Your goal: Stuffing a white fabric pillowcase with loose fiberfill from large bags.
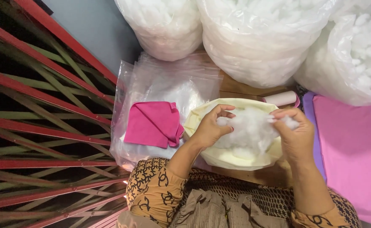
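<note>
A cream fabric cover [219, 158] lies open in front of me, partly filled with white fluffy stuffing [249, 133]. My left hand [210, 126] grips the stuffing at the cover's left opening. My right hand [295, 135] pinches a tuft of the same stuffing at the right edge. Both hands pull the wad between them above the cover.
A folded pink cloth [154, 123] lies on a stack of clear plastic bags [168, 80] to the left. Three big clear bags of white stuffing [261, 38] stand behind. A pale roll [282, 98] lies by a pink cushion [354, 147]. Red and green bars [46, 126] run along the left.
</note>
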